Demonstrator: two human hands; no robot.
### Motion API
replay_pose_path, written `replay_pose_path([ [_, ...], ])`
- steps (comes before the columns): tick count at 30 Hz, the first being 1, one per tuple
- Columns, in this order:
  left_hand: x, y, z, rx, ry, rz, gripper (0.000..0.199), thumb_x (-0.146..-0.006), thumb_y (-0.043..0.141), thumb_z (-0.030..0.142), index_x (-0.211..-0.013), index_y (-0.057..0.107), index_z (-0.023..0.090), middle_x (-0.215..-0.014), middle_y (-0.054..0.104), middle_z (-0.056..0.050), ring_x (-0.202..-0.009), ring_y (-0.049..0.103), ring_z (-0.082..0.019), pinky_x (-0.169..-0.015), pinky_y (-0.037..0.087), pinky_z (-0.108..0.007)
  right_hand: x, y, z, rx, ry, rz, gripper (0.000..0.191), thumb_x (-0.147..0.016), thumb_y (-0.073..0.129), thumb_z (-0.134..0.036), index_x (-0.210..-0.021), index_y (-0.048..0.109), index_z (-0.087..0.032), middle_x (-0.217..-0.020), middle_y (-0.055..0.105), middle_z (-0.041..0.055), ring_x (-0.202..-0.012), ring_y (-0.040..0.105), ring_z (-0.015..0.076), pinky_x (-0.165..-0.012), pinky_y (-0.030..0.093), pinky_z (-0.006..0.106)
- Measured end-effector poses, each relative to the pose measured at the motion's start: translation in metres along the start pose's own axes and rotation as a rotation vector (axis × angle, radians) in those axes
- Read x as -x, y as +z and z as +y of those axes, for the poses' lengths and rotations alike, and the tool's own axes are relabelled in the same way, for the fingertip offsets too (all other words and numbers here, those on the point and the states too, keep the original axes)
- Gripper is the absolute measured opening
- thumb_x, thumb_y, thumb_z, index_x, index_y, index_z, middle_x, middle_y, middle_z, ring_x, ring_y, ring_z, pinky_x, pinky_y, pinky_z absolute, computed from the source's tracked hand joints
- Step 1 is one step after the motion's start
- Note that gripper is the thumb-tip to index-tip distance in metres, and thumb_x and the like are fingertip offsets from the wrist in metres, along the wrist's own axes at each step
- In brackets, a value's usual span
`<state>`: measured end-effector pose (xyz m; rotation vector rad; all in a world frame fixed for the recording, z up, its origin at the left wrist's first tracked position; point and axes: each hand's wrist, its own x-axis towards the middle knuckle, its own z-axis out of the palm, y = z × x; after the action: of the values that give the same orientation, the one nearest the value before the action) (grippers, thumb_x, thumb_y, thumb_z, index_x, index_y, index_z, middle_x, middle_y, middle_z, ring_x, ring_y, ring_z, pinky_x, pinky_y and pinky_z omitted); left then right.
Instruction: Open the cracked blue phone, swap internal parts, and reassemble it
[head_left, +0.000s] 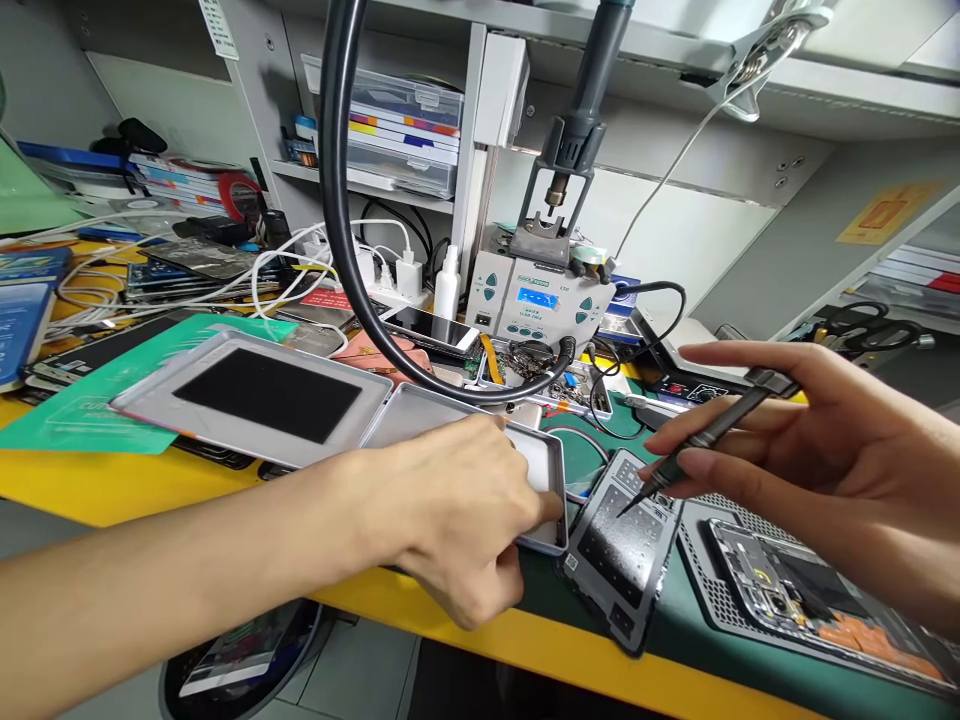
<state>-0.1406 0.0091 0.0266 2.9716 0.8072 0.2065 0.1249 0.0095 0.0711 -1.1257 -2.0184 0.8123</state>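
Over glossy, dot-marked dark rectangular pad (626,545): right hand (832,440), grip narrow, holding slim dark-grey screwdriver (705,435). Left hand (465,510) at shallow pale-grey tin (544,545); fingertips hidden, can't tell grip.

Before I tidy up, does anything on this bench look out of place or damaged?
White cables lie tangled at left, which looks untidy, and below your right hand an opened phone shows its bare insides, so it looks taken apart. I see no spill.
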Motion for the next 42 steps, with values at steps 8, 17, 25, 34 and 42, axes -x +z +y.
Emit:
replay_pose_path([
  [8,-0.004,-0.004,-0.006,-0.033,-0.039,0.018,0.017,-0.078,0.055,0.022,-0.064,0.064,0.019,-0.057,0.061,-0.006,-0.049,0.048,-0.019,-0.05,0.031,-0.036,-0.001,-0.004,-0.005,-0.017,-0.018,-0.007,0.052,-0.091,0.076,-0.036,-0.137,0.053,-0.031,-0.095,0.074,0.009,-0.075,0.076,0.023,-0.067,0.066,0.021],
  [17,-0.039,-0.012,-0.018,0.062,-0.171,-0.126,0.013,-0.071,0.058,0.014,-0.068,0.07,0.018,-0.067,0.067,-0.007,-0.055,0.055,-0.021,-0.049,0.033,-0.031,0.01,-0.013,-0.002,0.0,-0.001,0.015,0.056,-0.088,0.078,-0.038,-0.138,0.052,-0.033,-0.098,0.074,0.0092,-0.076,0.075,0.025,-0.065,0.066,0.024],
  [25,-0.056,-0.014,-0.025,0.199,-0.309,-0.211,0.015,-0.058,0.062,0.02,-0.049,0.05,0.022,-0.04,0.04,0.003,-0.037,0.033,-0.014,-0.039,0.023,-0.031,0.024,-0.033,0.003,0.05,0.007,0.15,0.058,-0.084,0.081,-0.042,-0.135,0.056,-0.033,-0.093,0.074,0.0084,-0.074,0.075,0.027,-0.063,0.066,0.026],
  [34,-0.052,-0.017,0.032,0.766,-0.608,0.297,0.012,-0.079,0.066,0.029,-0.072,0.062,0.02,-0.063,0.062,0.003,-0.054,0.051,-0.01,-0.047,0.036,-0.019,0.054,-0.073,0.023,-0.223,0.166,0.312,0.062,-0.082,0.085,-0.036,-0.134,0.054,-0.027,-0.094,0.075,0.0092,-0.078,0.076,0.0274,-0.071,0.068,0.029],
  [42,-0.12,0.019,0.078,1.483,-0.728,0.349,0.028,-0.081,0.078,0.035,-0.073,0.058,0.016,-0.062,0.052,0.006,-0.038,0.03,0.0,-0.035,0.018,-0.015,0.067,-0.095,0.053,-0.407,0.138,0.296,0.06,-0.084,0.083,-0.035,-0.133,0.05,-0.023,-0.097,0.074,0.0082,-0.08,0.075,0.0232,-0.074,0.068,0.029],
])
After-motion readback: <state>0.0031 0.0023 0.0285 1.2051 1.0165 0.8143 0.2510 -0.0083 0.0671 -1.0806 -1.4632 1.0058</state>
